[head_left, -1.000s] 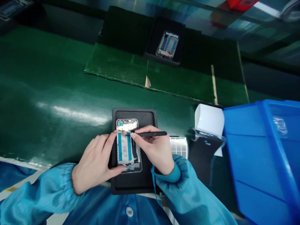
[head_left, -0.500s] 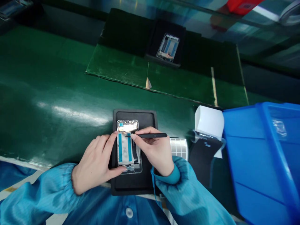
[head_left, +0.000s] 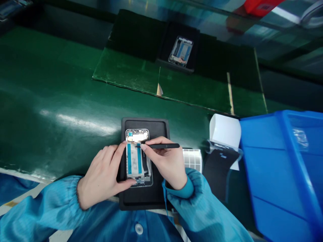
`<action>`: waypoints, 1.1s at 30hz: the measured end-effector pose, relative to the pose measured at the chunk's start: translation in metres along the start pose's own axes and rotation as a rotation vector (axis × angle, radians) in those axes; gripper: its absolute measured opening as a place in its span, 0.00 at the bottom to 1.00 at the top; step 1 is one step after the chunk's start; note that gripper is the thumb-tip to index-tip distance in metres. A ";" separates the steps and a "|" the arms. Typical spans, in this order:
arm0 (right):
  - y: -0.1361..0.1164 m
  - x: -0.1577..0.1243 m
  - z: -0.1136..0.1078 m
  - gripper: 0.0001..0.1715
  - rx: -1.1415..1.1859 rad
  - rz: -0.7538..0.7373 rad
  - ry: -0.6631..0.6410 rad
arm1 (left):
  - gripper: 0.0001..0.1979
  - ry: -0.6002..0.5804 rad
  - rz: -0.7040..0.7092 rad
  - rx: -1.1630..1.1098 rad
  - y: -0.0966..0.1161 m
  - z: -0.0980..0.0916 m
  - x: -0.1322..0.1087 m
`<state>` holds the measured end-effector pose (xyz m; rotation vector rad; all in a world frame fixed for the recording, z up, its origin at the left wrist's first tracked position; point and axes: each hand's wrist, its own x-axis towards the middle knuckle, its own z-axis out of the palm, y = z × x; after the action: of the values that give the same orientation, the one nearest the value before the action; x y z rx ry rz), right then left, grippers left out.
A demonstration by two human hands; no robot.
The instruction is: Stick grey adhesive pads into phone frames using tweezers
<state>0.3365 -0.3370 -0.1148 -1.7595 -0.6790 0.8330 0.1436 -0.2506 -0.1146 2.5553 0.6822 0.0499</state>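
Opened phone [head_left: 134, 161]: lies in black tray [head_left: 143, 200] on green table [head_left: 63, 101].
Left hand [head_left: 102, 173]: thumb and forefinger apart, touching the phone's left edge and lower end.
Right hand [head_left: 169, 161]: fingers clamped on slim black tool [head_left: 165, 146], tip over the phone's interior.
Blue bin [head_left: 267, 161]: at right.

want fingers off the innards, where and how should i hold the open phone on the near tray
Probably hold the open phone by its two long edges, from above: it lies on the near tray, inner parts facing up. The left hand is at its left edge; its right edge shows below the right hand.
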 end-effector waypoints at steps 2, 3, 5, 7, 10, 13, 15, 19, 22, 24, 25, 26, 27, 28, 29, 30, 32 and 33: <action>0.000 0.000 0.000 0.11 -0.009 -0.001 0.000 | 0.47 0.002 -0.001 0.001 0.000 0.000 0.000; 0.000 0.000 0.000 0.11 -0.015 0.000 0.001 | 0.47 0.002 -0.001 0.001 0.000 0.000 0.000; 0.000 0.000 0.000 0.11 -0.022 0.000 0.004 | 0.48 0.006 -0.002 0.001 0.001 0.000 0.000; 0.001 0.000 0.000 0.11 -0.022 -0.003 0.006 | 0.47 0.010 -0.003 -0.004 0.001 0.000 0.000; 0.001 0.001 0.001 0.11 -0.016 -0.003 0.005 | 0.47 0.010 -0.005 -0.014 0.000 0.000 0.000; 0.001 0.001 0.001 0.11 -0.004 -0.001 0.003 | 0.48 0.006 -0.008 -0.014 0.000 0.000 0.000; 0.001 0.001 0.001 0.11 0.000 -0.003 0.002 | 0.48 0.007 -0.007 -0.010 0.000 0.000 0.000; 0.002 0.001 0.001 0.11 -0.011 -0.003 0.004 | 0.48 0.005 -0.006 -0.002 0.000 0.000 0.000; 0.004 0.000 0.001 0.11 -0.021 0.000 0.004 | 0.48 0.004 -0.006 0.000 0.000 0.000 0.000; 0.004 0.000 0.001 0.11 -0.023 0.004 0.005 | 0.47 0.007 -0.008 -0.001 0.000 0.000 0.000; 0.004 0.000 0.001 0.11 -0.023 0.006 0.007 | 0.47 0.010 -0.007 -0.002 0.000 -0.001 0.000; 0.003 0.000 0.001 0.11 -0.023 0.006 0.007 | 0.47 0.011 -0.006 -0.004 0.000 -0.001 0.000; 0.003 0.000 0.001 0.11 -0.024 0.005 0.007 | 0.47 0.011 -0.004 -0.004 0.000 -0.001 0.000; 0.003 0.000 0.001 0.11 -0.026 0.003 0.008 | 0.47 0.011 0.000 -0.004 0.000 -0.001 0.000; 0.003 0.000 0.001 0.11 -0.029 0.001 0.009 | 0.47 0.010 0.003 -0.003 0.000 -0.001 0.000; 0.003 -0.001 0.001 0.11 -0.031 -0.001 0.010 | 0.47 0.007 0.004 -0.002 0.000 -0.001 0.000; 0.003 -0.001 0.001 0.11 -0.034 -0.002 0.010 | 0.48 0.004 0.004 0.001 0.000 0.000 0.000; 0.004 -0.001 0.000 0.11 -0.032 -0.001 0.009 | 0.48 0.005 0.003 0.002 0.000 0.000 0.000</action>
<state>0.3354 -0.3390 -0.1179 -1.7908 -0.6909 0.8170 0.1436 -0.2505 -0.1144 2.5589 0.6804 0.0562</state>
